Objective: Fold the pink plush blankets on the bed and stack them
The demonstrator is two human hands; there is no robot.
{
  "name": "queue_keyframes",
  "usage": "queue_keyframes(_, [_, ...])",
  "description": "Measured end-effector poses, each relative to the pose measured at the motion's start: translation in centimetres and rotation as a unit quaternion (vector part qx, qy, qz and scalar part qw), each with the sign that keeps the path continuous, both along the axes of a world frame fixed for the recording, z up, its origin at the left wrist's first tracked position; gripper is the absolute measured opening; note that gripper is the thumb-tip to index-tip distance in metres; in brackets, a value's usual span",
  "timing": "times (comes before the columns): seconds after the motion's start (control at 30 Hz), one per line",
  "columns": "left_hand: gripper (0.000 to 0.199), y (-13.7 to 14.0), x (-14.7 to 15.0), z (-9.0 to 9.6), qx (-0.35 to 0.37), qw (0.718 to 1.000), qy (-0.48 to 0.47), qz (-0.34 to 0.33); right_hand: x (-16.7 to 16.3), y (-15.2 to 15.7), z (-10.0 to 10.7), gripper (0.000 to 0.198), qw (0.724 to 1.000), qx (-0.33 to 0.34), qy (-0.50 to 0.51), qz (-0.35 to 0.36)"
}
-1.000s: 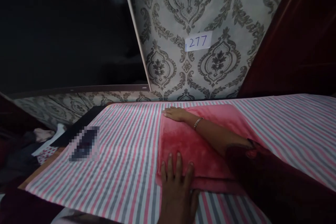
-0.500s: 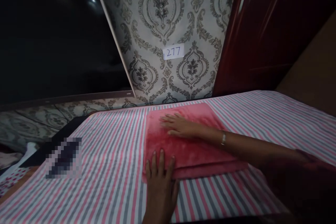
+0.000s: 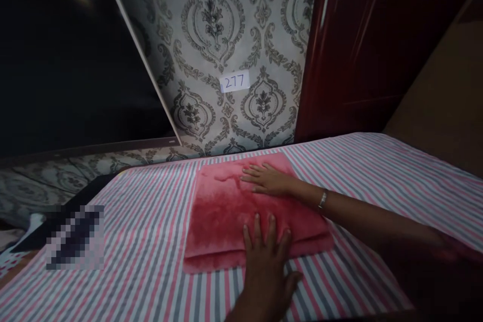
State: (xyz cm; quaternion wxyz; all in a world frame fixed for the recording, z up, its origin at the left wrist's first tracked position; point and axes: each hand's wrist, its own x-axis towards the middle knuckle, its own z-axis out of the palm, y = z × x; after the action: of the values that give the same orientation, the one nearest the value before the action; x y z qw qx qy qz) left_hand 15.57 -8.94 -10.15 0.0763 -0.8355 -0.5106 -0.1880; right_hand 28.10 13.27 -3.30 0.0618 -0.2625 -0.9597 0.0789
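A folded pink plush cloth [image 3: 222, 211] lies flat on the striped sheet [image 3: 143, 231], its layered edge facing me. Spread out on the front part of the cloth is my left hand [image 3: 266, 256], fingers apart and pointing away from me. My right hand [image 3: 269, 179], with a bracelet [image 3: 322, 198] at the wrist, reaches in from the right and rests open on the far right part of the cloth. Shallow creases show in the pile by its fingertips. Neither hand grips anything.
Behind the sheet rises a patterned wall [image 3: 213, 20] with a paper label [image 3: 234, 81] reading 277. A large dark screen [image 3: 75, 70] is at the left, and a glossy dark red panel [image 3: 350, 60] at the right. A blurred-out patch [image 3: 75, 237] covers something at left.
My left hand has moved right along the cloth's front edge, from its left corner to near the middle. My right hand has shifted slightly right over the cloth. The view has also shifted.
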Motion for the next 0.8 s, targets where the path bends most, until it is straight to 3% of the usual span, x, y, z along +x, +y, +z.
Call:
queue_keyframes(0.1, [0.094, -0.2, -0.4, -0.3, 0.002, 1.0, 0.013, 0.003, -0.6, 3.1, -0.1, 0.059, 0.999, 0.012, -0.008, -0.05])
queue_keyframes(0.23, [0.095, -0.1, -0.5, -0.3, 0.007, 1.0, 0.02, 0.005, -0.4, 6.1, 0.4, 0.059, 0.986, -0.038, -0.035, -0.157])
queue_keyframes(0.43, [0.094, 0.0, -0.6, -0.1, 0.01, 1.0, 0.024, 0.002, 2.9, 7.8, 2.6, 0.06, 0.955, -0.04, -0.011, -0.295])
queue_keyframes(0.53, [0.089, 0.0, -0.5, 0.1, 0.015, 1.0, 0.02, 0.0, 4.4, 5.6, 3.5, 0.063, 0.942, -0.009, 0.019, -0.334])
queue_keyframes(0.6, [0.086, 0.1, -0.4, 0.1, 0.019, 1.0, 0.018, 0.003, 5.0, 2.5, 3.0, 0.065, 0.948, 0.026, 0.04, -0.315])
queue_keyframes(0.7, [0.083, 0.2, -0.2, 0.1, 0.031, 0.999, 0.012, 0.005, 5.4, -2.9, 0.6, 0.068, 0.965, 0.076, 0.071, -0.24])
queue_keyframes(0.8, [0.08, 0.3, 0.1, 0.1, 0.041, 0.999, 0.001, 0.015, 5.9, -6.2, -2.4, 0.069, 0.969, 0.048, 0.079, -0.229])
